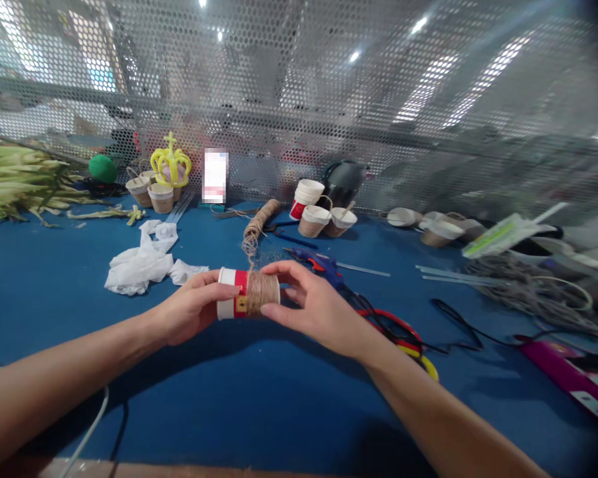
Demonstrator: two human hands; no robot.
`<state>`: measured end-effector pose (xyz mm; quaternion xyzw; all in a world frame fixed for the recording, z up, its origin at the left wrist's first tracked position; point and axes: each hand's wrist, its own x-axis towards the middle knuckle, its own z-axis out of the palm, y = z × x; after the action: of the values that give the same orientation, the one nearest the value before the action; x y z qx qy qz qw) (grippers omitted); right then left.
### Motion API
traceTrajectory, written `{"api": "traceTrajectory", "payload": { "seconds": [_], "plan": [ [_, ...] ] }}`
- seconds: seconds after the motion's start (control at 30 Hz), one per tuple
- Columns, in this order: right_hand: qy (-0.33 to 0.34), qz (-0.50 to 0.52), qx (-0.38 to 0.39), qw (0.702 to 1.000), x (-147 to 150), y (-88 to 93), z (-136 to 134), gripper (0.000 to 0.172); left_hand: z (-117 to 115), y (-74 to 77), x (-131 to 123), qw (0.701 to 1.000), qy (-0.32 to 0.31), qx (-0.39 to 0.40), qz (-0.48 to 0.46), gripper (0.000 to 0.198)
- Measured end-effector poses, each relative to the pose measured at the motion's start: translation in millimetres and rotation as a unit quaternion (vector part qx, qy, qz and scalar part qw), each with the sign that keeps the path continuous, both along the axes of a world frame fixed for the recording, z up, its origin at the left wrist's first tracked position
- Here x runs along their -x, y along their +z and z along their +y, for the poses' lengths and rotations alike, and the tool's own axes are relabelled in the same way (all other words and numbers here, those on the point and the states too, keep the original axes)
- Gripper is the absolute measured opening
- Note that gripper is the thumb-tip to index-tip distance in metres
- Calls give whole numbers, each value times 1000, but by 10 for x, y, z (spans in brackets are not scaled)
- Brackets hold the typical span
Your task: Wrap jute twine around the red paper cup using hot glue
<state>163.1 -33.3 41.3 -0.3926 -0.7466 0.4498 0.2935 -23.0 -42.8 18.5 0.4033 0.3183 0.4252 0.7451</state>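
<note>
A red and white paper cup [228, 309] lies sideways in the air between my hands, its right part wrapped in brown twine [263, 292]. My left hand [197, 302] grips the cup's white rim end, thumb along the red band. Around the twine-covered end, the thumb and fingers of my right hand [309, 302] are closed. A strand runs from the wrapping up to a twine hank [259, 226] on the blue table just beyond. Beside the right hand lies a blue glue gun [323, 267].
White crumpled cloth [142, 262] lies at left, near twine-wrapped cups [160, 198] and a yellow crown [171, 162]. A phone [215, 176] stands behind. More cups [315, 220] stand back centre. Cables [458, 325] and a purple power strip [563, 375] lie right. A perforated metal screen [279, 86] closes the back.
</note>
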Motion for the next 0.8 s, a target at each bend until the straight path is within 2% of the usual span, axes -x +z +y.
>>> {"api": "traceTrajectory", "payload": {
  "seconds": [0.07,0.13,0.27,0.4,0.63,0.8],
  "plan": [
    [-8,-24,-59,998,21,-44,-47,36,11,-9,-11,1000,8,24,-4,22],
    [-13,-30,-86,996,24,-106,-80,35,10,-42,-17,1000,8,24,6,19],
    [-16,-18,-76,997,0,-188,-103,28,-21,-134,-28,999,-9,-5,44,16],
    [-1,-15,-61,998,6,-181,-107,26,-61,-184,-47,994,-39,-31,98,20],
    [16,18,-43,999,54,-172,-124,35,-72,-185,-90,979,-42,-64,189,26],
    [27,23,-46,998,80,-157,-151,37,-63,-178,-143,978,-50,-55,195,35]
  ]
}}
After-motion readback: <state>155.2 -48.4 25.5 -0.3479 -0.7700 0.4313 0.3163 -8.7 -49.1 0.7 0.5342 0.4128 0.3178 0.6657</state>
